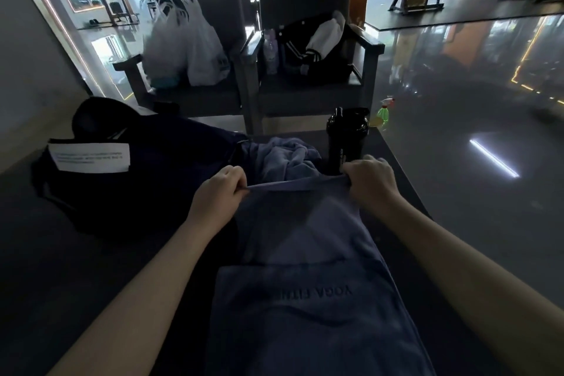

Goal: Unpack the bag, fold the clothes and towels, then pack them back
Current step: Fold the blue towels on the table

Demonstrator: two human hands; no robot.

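A blue-purple towel [305, 253] printed with "YOGA" lettering lies lengthwise on the dark table [76, 268], running toward me. My left hand [219, 192] pinches its far left corner and my right hand [369, 183] grips its far right corner, holding that edge taut just above the table. Behind the edge sits a crumpled cloth [287, 156] of the same colour. A dark bag [137, 177] with a white paper label [91, 158] lies at the left of the table.
A black shaker bottle [346, 137] stands just beyond my right hand. Two dark chairs stand behind the table, one with white plastic bags [186, 40], one with a black jacket [314, 49] and a bottle. A green spray bottle [384, 111] stands past the table's far right corner.
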